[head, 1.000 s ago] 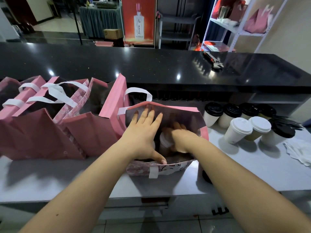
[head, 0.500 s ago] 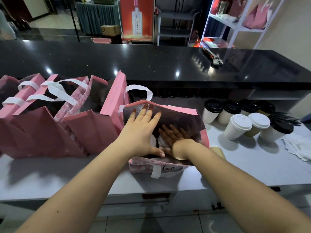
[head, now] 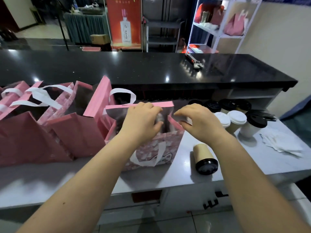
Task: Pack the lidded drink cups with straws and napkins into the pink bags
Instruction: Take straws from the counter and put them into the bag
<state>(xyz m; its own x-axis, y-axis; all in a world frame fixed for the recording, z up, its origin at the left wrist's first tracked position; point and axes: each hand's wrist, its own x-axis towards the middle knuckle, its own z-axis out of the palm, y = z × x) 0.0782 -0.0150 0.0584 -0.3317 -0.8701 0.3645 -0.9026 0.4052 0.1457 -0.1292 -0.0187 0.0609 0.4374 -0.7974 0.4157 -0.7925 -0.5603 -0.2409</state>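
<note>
Now left hand (head: 141,121) and right hand (head: 200,125) pinch the pink bag (head: 156,148) at its rim; light paper probably buckles, so this folded edge under both seems safest.

Materials, packing desk
Bag (head: 151,148) matt pink, paper-like; cup (head: 201,153) matt brown paper, lid (head: 206,166) glossy black plastic; desk (head: 235,162) smooth, pale, faint sheen; black top (head: 134,68) polished, mirror-glossy; napkins (head: 282,142) thin creased white paper.

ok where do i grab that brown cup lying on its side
Take the brown cup round its paper wall, mid-length, coming from above with the right hand: it lies on its side, black lid toward you, pink bag close on its left.
</note>
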